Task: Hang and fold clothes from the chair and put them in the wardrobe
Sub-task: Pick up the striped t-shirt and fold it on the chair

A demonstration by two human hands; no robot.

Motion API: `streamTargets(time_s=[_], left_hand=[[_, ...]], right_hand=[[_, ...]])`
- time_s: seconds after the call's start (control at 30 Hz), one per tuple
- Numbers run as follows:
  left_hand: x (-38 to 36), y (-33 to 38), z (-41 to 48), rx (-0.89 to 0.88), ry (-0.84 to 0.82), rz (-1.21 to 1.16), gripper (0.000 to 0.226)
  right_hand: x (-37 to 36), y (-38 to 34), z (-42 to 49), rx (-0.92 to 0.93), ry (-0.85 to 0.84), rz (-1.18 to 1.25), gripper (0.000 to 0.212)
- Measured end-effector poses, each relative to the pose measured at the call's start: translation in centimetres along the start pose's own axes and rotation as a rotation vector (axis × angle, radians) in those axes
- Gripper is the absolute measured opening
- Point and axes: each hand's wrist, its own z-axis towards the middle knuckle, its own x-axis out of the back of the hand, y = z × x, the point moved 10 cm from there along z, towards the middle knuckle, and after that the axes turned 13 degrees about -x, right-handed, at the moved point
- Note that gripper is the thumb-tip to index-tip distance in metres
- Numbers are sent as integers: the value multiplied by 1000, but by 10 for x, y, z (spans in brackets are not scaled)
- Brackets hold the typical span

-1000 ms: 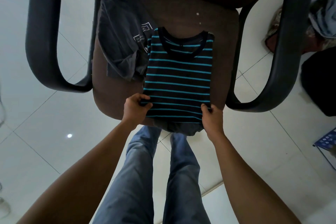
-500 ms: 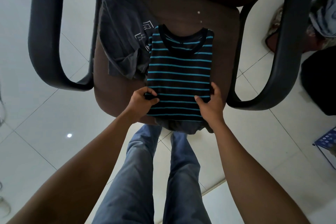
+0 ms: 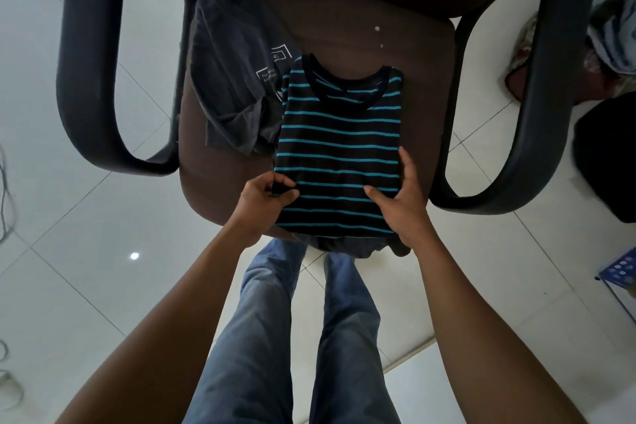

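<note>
Black shirt (image 3: 339, 148) btwn L hand (image 3: 265, 198), R hand (image 3: 402, 206)

Shirt: black striped shirt (image 3: 339, 148) with teal bands, folded, lying flat on the brown chair seat (image 3: 395, 45).
Left hand (image 3: 263, 200): pinches the shirt's left edge (fingers curled).
Right hand (image 3: 401, 200): grips the right edge, thumb on top.
Beside: grey shirt (image 3: 234, 79), crumpled, touching the striped one.
</note>
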Motion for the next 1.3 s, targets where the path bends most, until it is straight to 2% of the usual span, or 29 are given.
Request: streamTargets(time_s=[0.17,0.27,0.37,0.43,0.5,0.57,0.63,0.73,0.83,0.9,0.97,1.1,1.3], left_hand=[[3,2,-6,-24,-42,-26,13],[-6,0,-5,-41,-176,31,18],[-19,1,-2,-48,-320,56,33],[-20,2,2,-57,-327,61,41],[-16,8,9,-86,-271,86,37],[-13,13,15,-111,-222,82,31],[-15,17,21,-132,-222,63,33],[-25,28,29,-166,-310,38,53],[-34,38,34,-196,-392,130,68],[-38,39,37,-184,-428,169,69],[-36,35,39,-153,-410,182,63],[-23,27,44,-90,-234,82,40],[-26,54,19,-144,-208,45,55]], right_hand=[[17,14,1,-83,17,137,87],[10,23,2,-114,-66,48,94],[0,14,3,-82,-128,-31,96],[-2,7,2,-48,-114,-68,99],[-3,0,-1,-4,-80,-129,100],[-7,-5,-5,44,-79,-203,93],[-12,-4,-4,39,-118,-211,75],[-12,-1,-2,-12,-146,-120,52],[-8,0,5,-42,-138,-30,46],[-9,3,11,-94,-198,34,53],[-13,5,14,-147,-284,72,62],[-10,-3,19,-141,-345,66,66],[5,-22,-5,-75,-331,125,67]])
